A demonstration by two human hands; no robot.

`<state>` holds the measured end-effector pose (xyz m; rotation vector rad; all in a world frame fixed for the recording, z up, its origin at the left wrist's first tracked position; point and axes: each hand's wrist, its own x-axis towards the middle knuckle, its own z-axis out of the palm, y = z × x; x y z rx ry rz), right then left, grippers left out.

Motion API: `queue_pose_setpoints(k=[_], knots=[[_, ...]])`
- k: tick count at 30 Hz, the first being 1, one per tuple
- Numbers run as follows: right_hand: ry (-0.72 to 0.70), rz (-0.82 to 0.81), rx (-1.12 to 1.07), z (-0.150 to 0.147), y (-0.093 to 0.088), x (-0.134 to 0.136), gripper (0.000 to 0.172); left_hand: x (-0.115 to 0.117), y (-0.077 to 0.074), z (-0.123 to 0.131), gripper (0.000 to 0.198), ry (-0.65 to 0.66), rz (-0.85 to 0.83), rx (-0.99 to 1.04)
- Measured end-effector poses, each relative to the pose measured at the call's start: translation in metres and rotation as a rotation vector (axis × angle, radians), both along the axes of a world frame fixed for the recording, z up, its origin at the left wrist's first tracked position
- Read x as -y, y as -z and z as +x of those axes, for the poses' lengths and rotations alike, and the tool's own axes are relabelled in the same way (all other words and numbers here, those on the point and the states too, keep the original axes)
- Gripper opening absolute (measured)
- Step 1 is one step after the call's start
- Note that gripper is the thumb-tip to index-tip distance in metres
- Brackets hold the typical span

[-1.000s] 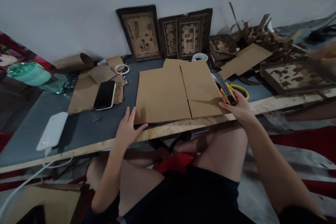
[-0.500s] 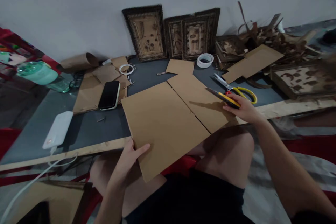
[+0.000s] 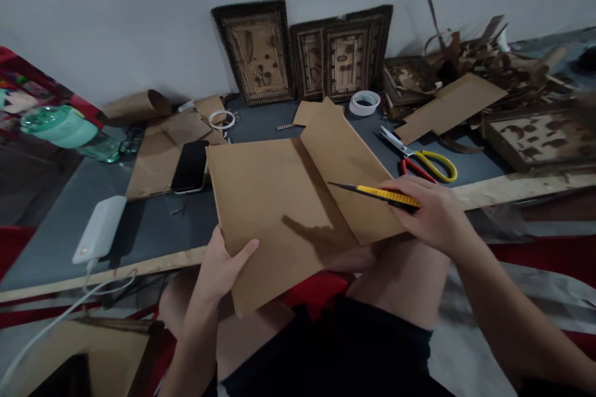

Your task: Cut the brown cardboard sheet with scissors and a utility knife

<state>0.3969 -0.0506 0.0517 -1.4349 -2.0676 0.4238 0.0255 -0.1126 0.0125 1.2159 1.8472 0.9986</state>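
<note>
My left hand [image 3: 222, 270] grips the lower left edge of a large brown cardboard sheet [image 3: 274, 198], which is pulled off the table edge over my lap and bent upward along a scored line. My right hand [image 3: 431, 211] holds a yellow utility knife [image 3: 379, 193] with its blade extended. The blade points left over the right flap of the cardboard, close to the fold.
Yellow-handled scissors [image 3: 426, 158] and red-handled pliers lie right of the sheet. A black phone [image 3: 190, 166] on cardboard scraps, a white power bank [image 3: 99, 229] with cable, tape rolls [image 3: 364, 102], framed pictures [image 3: 255, 49] against the wall, and cardboard offcuts sit on the grey table [image 3: 153, 229].
My left hand pulled the cardboard toward me off the table and the sheet folded up along its score. My right hand lifted the knife and swung its blade over the sheet.
</note>
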Motion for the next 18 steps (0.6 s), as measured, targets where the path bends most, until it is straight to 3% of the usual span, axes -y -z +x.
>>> queue_pose_setpoints(k=[4, 10, 15, 18], knots=[[-0.065, 0.03, -0.032, -0.031, -0.02, 0.004, 0.021, -0.008, -0.012, 0.009, 0.059, -0.026, 0.033, 0.004], [-0.146, 0.028, -0.068, -0.087, -0.02, 0.014, 0.015, -0.011, -0.023, 0.029, 0.038, -0.119, 0.059, 0.241], [-0.316, -0.181, -0.098, -0.122, -0.005, 0.016, 0.012, -0.009, -0.012, 0.026, 0.035, -0.117, 0.067, 0.262], [-0.373, -0.414, -0.313, -0.13, 0.015, 0.012, 0.009, -0.001, 0.003, 0.021, 0.037, -0.125, 0.048, 0.312]])
